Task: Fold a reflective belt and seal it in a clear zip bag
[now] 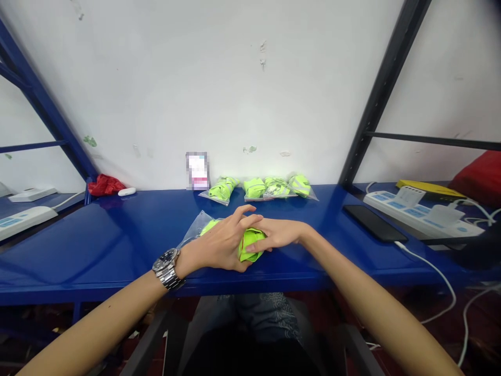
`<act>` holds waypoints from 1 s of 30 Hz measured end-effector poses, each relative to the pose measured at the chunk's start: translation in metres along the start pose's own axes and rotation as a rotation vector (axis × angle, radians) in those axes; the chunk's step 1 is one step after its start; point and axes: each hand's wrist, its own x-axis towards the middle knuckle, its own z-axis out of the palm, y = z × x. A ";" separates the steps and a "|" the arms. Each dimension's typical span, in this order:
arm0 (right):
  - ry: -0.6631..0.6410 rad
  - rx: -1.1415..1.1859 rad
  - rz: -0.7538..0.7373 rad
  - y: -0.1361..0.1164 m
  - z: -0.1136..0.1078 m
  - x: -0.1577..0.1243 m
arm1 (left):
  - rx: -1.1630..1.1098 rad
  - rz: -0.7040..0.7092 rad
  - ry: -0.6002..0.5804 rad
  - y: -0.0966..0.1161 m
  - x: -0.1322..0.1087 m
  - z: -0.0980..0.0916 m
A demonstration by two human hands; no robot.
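Above the front of the table, both my hands are on a bundled neon-yellow safety vest (pixel 250 241). My left hand (pixel 223 241), with a metal watch at the wrist, is wrapped over the bundle from the left. From the other side my right hand (pixel 276 233) grips it, its thumb pressed on the fabric and its other fingers mostly hidden. A clear plastic bag (pixel 191 230) lies under and behind my left hand, with more neon fabric showing at its edge. Whether the bundle is partly inside this bag is hidden.
Several bagged neon vests (pixel 255 188) lie along the wall on the blue table (pixel 129 235). Left of them a phone with a lit, blurred screen (pixel 198 171) leans upright. A dark phone (pixel 373 223) with a white cable, a power strip (pixel 422 214) and red cloth (pixel 105 185) are around.
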 end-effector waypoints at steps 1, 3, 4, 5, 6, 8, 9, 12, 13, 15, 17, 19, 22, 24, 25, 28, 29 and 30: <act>-0.052 0.043 -0.009 0.000 -0.003 -0.004 | 0.028 0.002 -0.002 0.000 -0.002 -0.004; -0.111 0.097 -0.020 0.000 -0.006 -0.009 | 0.081 -0.021 -0.055 -0.001 -0.005 -0.013; -0.124 0.123 -0.023 0.001 -0.005 -0.010 | 0.096 -0.039 -0.101 -0.001 -0.006 -0.018; -0.130 0.150 -0.025 0.002 -0.004 -0.011 | 0.102 -0.057 -0.153 -0.002 -0.007 -0.023; -0.129 0.168 -0.024 0.002 -0.003 -0.012 | 0.105 -0.072 -0.200 -0.004 -0.007 -0.027; -0.098 0.151 -0.009 0.001 0.001 -0.012 | 0.120 -0.087 -0.258 -0.009 -0.006 -0.031; -0.073 0.114 0.005 0.000 0.003 -0.012 | 0.130 -0.092 -0.274 -0.011 -0.006 -0.031; 0.036 -0.012 0.060 -0.002 0.010 -0.011 | 0.136 -0.127 -0.289 -0.014 -0.003 -0.023; 0.081 -0.040 0.076 -0.003 0.013 -0.010 | 0.133 -0.144 -0.285 -0.014 -0.002 -0.020; 0.167 -0.082 0.101 -0.003 0.018 -0.006 | 0.129 -0.170 -0.260 -0.011 -0.001 -0.013; 0.258 -0.146 0.133 -0.003 0.024 0.000 | 0.128 -0.181 -0.221 -0.007 0.001 -0.008; 0.352 -0.236 0.190 -0.004 0.031 0.008 | 0.119 -0.193 -0.178 -0.004 0.003 -0.005; 0.509 -0.398 0.304 -0.008 0.037 0.018 | 0.095 -0.208 -0.109 -0.002 0.003 -0.003; 0.526 -0.408 0.328 -0.011 0.035 0.017 | 0.083 -0.204 -0.083 -0.004 0.002 -0.004; 0.475 -0.358 0.302 -0.013 0.030 0.015 | 0.077 -0.201 -0.074 -0.006 0.001 -0.005; 0.150 -0.078 0.147 -0.013 0.013 0.001 | 0.044 -0.165 -0.079 -0.010 -0.002 -0.010; 0.051 0.003 0.110 -0.011 0.008 -0.004 | 0.025 -0.148 -0.091 -0.010 -0.003 -0.011; -0.012 0.058 0.090 -0.010 0.003 -0.008 | 0.006 -0.136 -0.102 -0.011 -0.003 -0.012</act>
